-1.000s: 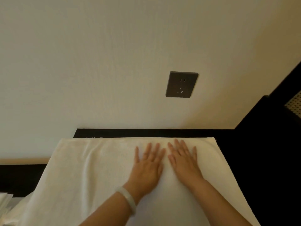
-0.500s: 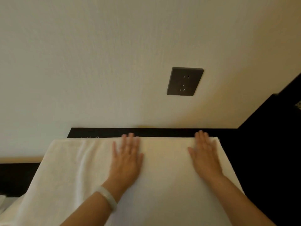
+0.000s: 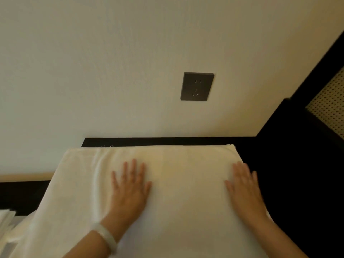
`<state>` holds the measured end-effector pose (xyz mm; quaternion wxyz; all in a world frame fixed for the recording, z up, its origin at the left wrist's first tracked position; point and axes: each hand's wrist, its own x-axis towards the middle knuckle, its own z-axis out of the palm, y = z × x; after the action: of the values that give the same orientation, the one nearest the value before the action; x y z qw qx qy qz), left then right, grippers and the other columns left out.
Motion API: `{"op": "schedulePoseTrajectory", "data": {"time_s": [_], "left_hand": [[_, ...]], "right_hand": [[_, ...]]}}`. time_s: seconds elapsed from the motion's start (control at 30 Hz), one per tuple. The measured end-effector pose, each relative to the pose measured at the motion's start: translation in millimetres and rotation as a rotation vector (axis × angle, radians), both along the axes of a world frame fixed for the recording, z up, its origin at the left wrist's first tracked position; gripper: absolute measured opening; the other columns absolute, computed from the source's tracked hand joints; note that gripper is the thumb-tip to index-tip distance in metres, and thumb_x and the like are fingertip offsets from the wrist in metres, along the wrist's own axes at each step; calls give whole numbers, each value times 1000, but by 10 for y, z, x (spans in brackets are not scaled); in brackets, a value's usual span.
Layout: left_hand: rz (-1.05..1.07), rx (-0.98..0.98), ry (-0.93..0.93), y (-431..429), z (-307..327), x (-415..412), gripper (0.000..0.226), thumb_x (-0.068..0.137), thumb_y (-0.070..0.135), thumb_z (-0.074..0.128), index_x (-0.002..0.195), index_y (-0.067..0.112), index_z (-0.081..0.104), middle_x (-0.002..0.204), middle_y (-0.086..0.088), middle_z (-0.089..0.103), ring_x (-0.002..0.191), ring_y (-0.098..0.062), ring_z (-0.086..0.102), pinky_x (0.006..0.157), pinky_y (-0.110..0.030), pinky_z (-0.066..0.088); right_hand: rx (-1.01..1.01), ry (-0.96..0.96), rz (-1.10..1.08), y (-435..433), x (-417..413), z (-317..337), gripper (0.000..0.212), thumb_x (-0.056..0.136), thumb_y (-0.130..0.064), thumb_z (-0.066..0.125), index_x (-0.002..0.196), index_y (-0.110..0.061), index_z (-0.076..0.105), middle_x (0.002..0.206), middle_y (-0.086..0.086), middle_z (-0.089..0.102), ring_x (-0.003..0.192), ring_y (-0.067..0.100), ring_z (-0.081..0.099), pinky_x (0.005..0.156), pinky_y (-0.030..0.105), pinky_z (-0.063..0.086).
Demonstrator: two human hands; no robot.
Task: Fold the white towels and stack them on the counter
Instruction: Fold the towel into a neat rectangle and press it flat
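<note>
Left hand [image 3: 130, 185], right hand [image 3: 242, 189] slid apart — palms flat (fingers straight), on white towel [image 3: 176, 211]

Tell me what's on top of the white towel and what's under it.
Left hand and right hand lie flat on the white towel. Dark counter shows past its far edge; directly beneath is covered.

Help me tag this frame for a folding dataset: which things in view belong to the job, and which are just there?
Job: white towel on the dark counter; left hand and right hand, flat on it; white cloth at lower left, likely more towels.
Just there: wall socket; white bracelet on the left wrist; perforated panel at right.
</note>
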<state>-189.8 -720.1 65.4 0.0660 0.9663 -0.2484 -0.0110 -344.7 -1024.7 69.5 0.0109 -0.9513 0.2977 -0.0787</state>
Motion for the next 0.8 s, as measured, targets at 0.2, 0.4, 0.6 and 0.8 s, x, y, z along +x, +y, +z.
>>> {"op": "schedulePoseTrajectory", "data": {"time_s": [0.2,0.4,0.6,0.8], "left_hand": [[-290,-8,-15,-151,-98,-931,59,96,52,31,150,28,40,157,-2,35,143,-26,35,111,-57,19],[-79,18,48,643,-160,-596,64,99,57,5,156,32,21,162,5,15,150,-19,16,118,-42,-2],[-97,-57,25,266,-109,-981,58,92,35,35,140,8,54,147,-11,48,136,-31,46,108,-51,22],[-7,-17,68,1087,-60,-775,58,100,48,13,156,35,17,164,5,13,151,-18,14,117,-48,6]], "right_hand": [[115,79,195,1026,-144,-200,63,95,-42,31,145,-7,46,152,11,43,143,22,37,117,39,12],[127,125,112,777,-483,-107,80,88,-53,-12,158,-19,3,165,-1,-1,152,12,-6,121,35,-11],[151,-47,265,1746,163,-28,59,92,-31,32,133,4,57,141,20,54,133,32,50,114,37,13],[155,96,422,2227,379,-123,61,93,-38,31,139,-5,55,146,14,50,137,27,46,113,45,19]]}}
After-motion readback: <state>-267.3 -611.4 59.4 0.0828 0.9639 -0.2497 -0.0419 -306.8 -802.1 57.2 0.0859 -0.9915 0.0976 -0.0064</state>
